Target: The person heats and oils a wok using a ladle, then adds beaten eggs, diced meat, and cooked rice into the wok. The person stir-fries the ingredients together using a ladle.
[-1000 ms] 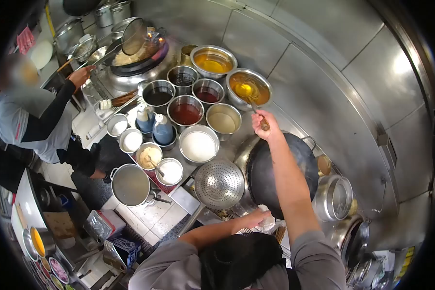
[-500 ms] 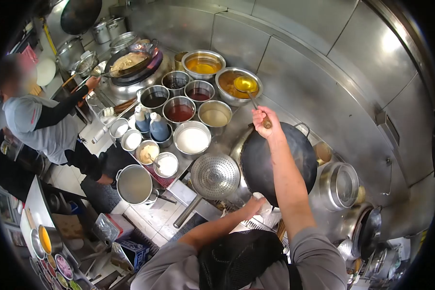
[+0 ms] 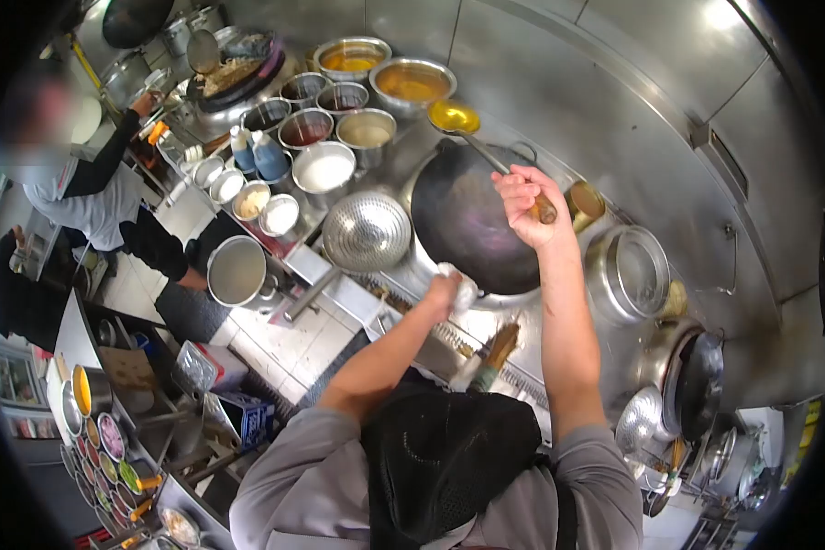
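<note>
My right hand (image 3: pixel 533 206) grips the wooden handle of a ladle (image 3: pixel 455 116), whose bowl is full of yellow liquid and hangs between a steel bowl of orange-yellow liquid (image 3: pixel 413 82) and a large dark wok (image 3: pixel 472 220). White cloth (image 3: pixel 463 290) is bunched in my left hand (image 3: pixel 442 295) at the wok's near edge. To the wok's left lies a perforated strainer (image 3: pixel 367 231) with its handle toward me. The wok holds no food that I can see.
Pots of sauces and white powders (image 3: pixel 324 167) stand left of the wok. A steel pot (image 3: pixel 236 271) is lower left. A co-worker (image 3: pixel 96 197) works at another wok (image 3: pixel 238 87). Lidded pots (image 3: pixel 628 273) stand at the right, a brush (image 3: pixel 495 356) near me.
My right hand has carried the filled ladle away from the steel bowl, back toward the wok. My left hand still holds the cloth by the wok. The camera view has shifted.
</note>
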Action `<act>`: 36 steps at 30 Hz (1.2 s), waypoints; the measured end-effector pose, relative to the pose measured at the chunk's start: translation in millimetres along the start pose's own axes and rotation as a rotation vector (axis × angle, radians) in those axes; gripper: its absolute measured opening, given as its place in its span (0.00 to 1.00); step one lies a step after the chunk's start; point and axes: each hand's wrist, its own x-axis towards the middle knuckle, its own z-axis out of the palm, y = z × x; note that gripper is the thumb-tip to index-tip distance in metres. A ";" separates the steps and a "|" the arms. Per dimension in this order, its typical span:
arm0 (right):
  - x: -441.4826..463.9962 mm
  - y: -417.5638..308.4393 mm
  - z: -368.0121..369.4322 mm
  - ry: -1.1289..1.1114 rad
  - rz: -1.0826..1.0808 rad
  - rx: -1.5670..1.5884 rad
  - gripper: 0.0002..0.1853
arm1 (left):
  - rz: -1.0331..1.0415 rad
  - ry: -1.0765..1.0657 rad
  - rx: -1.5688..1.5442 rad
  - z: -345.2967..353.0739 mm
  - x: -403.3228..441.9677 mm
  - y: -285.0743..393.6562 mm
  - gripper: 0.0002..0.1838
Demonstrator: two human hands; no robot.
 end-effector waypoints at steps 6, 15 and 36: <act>-91.9 27.5 -59.8 0.116 0.058 -0.035 0.13 | -0.056 0.069 -0.020 26.5 -57.4 38.5 0.14; -164.1 73.5 -163.9 0.399 -0.056 -0.745 0.07 | 0.137 -0.180 -0.191 -100.0 -134.6 43.0 0.20; -120.2 179.8 -215.1 1.203 -0.814 -2.105 0.19 | 0.324 -0.089 -0.456 -295.6 -319.5 85.1 0.23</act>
